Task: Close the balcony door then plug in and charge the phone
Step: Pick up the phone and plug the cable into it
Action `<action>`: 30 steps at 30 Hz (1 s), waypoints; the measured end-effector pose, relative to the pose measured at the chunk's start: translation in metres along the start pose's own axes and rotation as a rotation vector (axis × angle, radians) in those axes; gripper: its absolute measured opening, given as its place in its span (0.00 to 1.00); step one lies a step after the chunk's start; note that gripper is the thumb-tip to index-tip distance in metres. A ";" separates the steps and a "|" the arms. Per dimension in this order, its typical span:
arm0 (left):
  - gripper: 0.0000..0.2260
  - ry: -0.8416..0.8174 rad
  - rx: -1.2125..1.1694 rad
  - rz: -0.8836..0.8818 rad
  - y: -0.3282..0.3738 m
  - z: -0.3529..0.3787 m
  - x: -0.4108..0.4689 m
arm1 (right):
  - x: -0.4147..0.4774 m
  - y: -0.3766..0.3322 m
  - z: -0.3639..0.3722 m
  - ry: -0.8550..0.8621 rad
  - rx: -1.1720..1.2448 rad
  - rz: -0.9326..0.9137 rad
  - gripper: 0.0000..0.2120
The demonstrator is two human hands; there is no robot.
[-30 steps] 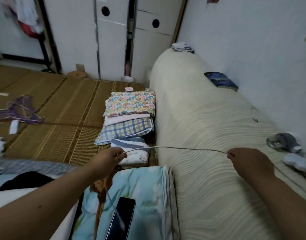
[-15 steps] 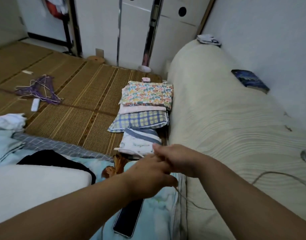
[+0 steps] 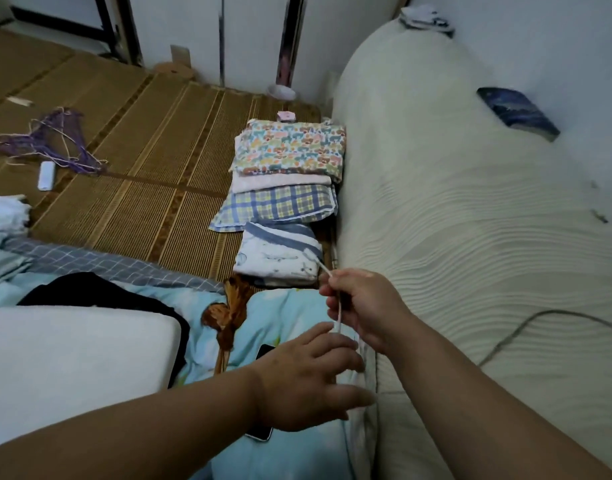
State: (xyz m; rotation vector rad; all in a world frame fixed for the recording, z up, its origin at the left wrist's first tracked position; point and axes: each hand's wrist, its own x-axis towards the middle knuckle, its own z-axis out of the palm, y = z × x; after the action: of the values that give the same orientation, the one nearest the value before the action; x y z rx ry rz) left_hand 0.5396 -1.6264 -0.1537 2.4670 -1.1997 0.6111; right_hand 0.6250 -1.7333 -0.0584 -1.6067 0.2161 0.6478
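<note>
Now cable (image 3: 339, 315) pinched in right fingers (image 3: 332, 289), left hand (image 3: 308, 379) over phone (image 3: 261, 434)

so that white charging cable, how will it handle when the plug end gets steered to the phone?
Probably floppy: the charging cable droops below the right hand and snakes loosely over the cream mattress. Likely light, as a fingertip pinch holds it. The free tip sticks out stiffly above the fingers, so a short grip should aim it at the phone, mostly hidden under the left hand.

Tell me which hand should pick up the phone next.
Left. The left hand hovers open right over the phone on the blue bedding, while the right hand is busy pinching the charging cable.
</note>
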 end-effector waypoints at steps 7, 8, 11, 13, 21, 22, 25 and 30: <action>0.36 -0.598 -0.305 -1.105 -0.018 0.065 -0.061 | -0.017 0.055 -0.043 0.171 -0.289 -0.073 0.09; 0.37 -0.678 -0.400 -1.245 -0.021 0.077 -0.070 | -0.019 0.066 -0.044 0.160 -0.317 -0.039 0.09; 0.35 -0.728 -0.584 -1.518 -0.025 0.108 -0.090 | -0.022 0.098 -0.046 0.169 -0.319 0.070 0.10; 0.30 -0.750 -0.554 -1.550 -0.025 0.127 -0.096 | -0.021 0.117 -0.048 0.196 -0.372 0.100 0.10; 0.17 -0.639 -0.680 -1.705 -0.032 0.146 -0.094 | -0.010 0.128 -0.053 0.224 -0.475 0.071 0.09; 0.15 -0.616 -0.691 -1.700 -0.033 0.140 -0.090 | -0.008 0.124 -0.052 0.214 -0.423 0.086 0.08; 0.07 -0.519 -0.765 -1.698 -0.037 0.104 -0.066 | -0.007 0.102 -0.041 0.153 -0.258 0.105 0.07; 0.05 -0.069 -1.162 -1.697 -0.054 0.023 -0.001 | -0.018 0.055 -0.032 0.118 -0.337 -0.063 0.11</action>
State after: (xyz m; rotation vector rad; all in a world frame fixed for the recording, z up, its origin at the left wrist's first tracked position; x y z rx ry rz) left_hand 0.5880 -1.6045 -0.1791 1.5274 0.6512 -0.5341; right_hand 0.5920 -1.7764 -0.0952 -1.9707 0.1467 0.5623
